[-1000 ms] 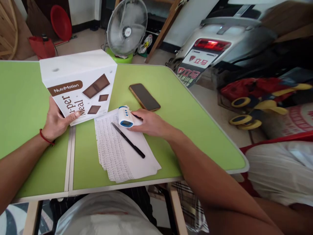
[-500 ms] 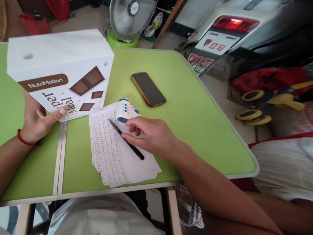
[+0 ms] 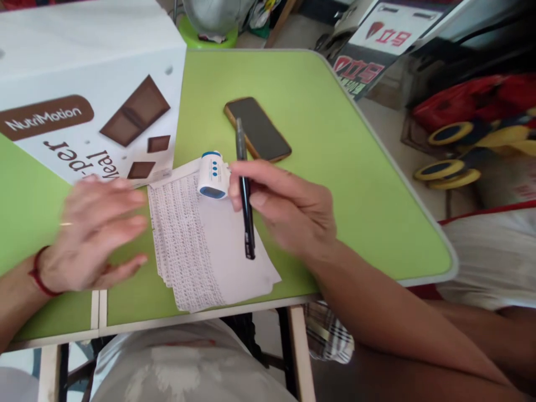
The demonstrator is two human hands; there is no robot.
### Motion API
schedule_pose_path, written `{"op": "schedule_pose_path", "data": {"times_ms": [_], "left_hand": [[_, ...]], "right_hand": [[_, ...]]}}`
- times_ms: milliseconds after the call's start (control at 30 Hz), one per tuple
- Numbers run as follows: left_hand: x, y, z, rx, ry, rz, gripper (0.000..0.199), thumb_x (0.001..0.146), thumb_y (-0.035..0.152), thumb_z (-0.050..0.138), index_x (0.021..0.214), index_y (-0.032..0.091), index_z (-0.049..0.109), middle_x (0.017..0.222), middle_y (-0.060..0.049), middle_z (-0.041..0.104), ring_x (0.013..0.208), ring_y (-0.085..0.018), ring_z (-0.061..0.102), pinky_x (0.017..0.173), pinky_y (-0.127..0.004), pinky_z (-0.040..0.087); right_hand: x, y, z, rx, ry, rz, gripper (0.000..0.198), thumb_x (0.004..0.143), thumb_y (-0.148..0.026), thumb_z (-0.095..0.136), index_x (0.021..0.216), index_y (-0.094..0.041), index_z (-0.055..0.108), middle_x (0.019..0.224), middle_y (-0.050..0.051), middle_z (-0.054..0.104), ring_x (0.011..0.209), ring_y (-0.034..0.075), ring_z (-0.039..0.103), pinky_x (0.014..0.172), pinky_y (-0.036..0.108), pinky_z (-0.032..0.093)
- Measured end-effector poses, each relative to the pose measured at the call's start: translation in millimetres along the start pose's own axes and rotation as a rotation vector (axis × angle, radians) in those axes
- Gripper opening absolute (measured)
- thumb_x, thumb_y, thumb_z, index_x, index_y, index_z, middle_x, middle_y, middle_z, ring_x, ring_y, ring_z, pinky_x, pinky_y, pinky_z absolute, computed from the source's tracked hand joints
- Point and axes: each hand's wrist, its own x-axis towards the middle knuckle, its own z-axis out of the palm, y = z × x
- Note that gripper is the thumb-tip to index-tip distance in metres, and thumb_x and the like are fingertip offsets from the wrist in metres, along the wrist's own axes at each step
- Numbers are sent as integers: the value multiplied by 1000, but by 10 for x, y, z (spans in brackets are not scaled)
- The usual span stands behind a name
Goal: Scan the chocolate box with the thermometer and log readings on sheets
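Between the thumb and fingers of my right hand (image 3: 288, 209) is a black pen (image 3: 247, 220), lifted over the papers with its grey tip pointing away from me. My left hand (image 3: 100, 231), slightly blurred, hovers with fingers apart in front of a white NutriMotion box (image 3: 138, 61) printed with chocolate pieces. Below the pen lies a stack of sheets (image 3: 184, 240), its left side covered in rows of small handwriting. A white and blue device, seemingly an infrared thermometer (image 3: 213, 174), rests on the top part of the sheets, just left of my right fingertips.
A dark-screened phone (image 3: 262, 131) in a brown case lies on the green table (image 3: 355, 223) beyond my right hand. Past the table are a fan (image 3: 211, 17), a scooter's rear plate (image 3: 385, 33) and yellow-handled items (image 3: 448, 128). Another person's pale clothing (image 3: 494, 257) shows at right.
My right hand has picked the pen up off the papers. My left hand has let go of the box and moved toward me. The view has shifted, so the box looks larger.
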Motion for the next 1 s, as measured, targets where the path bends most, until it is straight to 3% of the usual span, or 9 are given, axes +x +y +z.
{"op": "schedule_pose_path", "data": {"times_ms": [33, 100, 167, 233, 300, 467, 567, 667, 1000], "left_hand": [[53, 105, 52, 26, -31, 120, 70, 94, 41, 62, 151, 25, 25, 153, -9, 39, 146, -28, 29, 122, -54, 21], [126, 237, 143, 59, -211, 165, 71, 99, 51, 48, 151, 10, 24, 157, -20, 29, 150, -30, 20, 122, -51, 20], [151, 263, 204, 91, -318, 179, 74, 97, 60, 44, 151, 10, 28, 159, -21, 24, 150, -32, 18, 122, -53, 16], [140, 232, 233, 111, -372, 170, 75, 95, 63, 46, 151, 15, 32, 160, -18, 23, 149, -33, 21, 121, -55, 14], [121, 201, 241, 118, -386, 160, 74, 94, 62, 49, 151, 17, 33, 160, -17, 24, 148, -33, 23, 121, -55, 14], [117, 213, 237, 121, -391, 147, 71, 96, 58, 49, 151, 17, 31, 160, -18, 22, 148, -34, 24, 119, -58, 17], [126, 221, 240, 111, -389, 142, 70, 96, 58, 48, 152, 18, 30, 161, -17, 20, 149, -34, 21, 119, -57, 20], [123, 211, 248, 82, -382, 131, 70, 97, 57, 48, 152, 21, 29, 161, -15, 20, 150, -33, 20, 120, -55, 20], [108, 188, 263, 44, -368, 122, 69, 96, 57, 49, 152, 22, 29, 161, -14, 21, 149, -32, 22, 122, -54, 18]], "right_hand": [[1, 18, 13, 29, 6, -3, 32, 92, -23, 53, 122, -31, 61, 90, 2, 62, 80, 18, 61, 74, 37, 53], [-7, 55, 54, 67, 7, 3, 39, 88, -26, 62, 126, -33, 56, 91, 0, 60, 82, 17, 59, 74, 36, 53], [-25, 75, 106, 87, 27, 26, 40, 85, -28, 67, 123, -32, 55, 87, -1, 57, 77, 16, 57, 68, 32, 53], [-49, 68, 153, 103, 98, 57, 26, 86, -29, 68, 111, -29, 59, 78, -3, 54, 66, 13, 53, 59, 28, 49], [-70, 45, 187, 160, 175, 71, 11, 90, -35, 63, 96, -26, 61, 68, -4, 50, 57, 11, 47, 54, 27, 44], [-82, 20, 224, 241, 17, 245, 38, 92, -56, 51, 97, -22, 67, 72, 0, 61, 66, 14, 59, 66, 33, 52], [-42, 78, 218, 136, -79, 395, 25, 89, -41, 57, 99, -21, 68, 76, 0, 66, 69, 14, 62, 69, 32, 53], [31, 164, 185, 17, -119, 453, 14, 80, -25, 60, 91, -20, 69, 72, -1, 66, 68, 13, 61, 66, 30, 52], [-42, 246, 213, -72, 111, 374, 8, 73, -20, 56, 81, -22, 58, 69, -2, 60, 60, 11, 53, 56, 28, 47]]}}
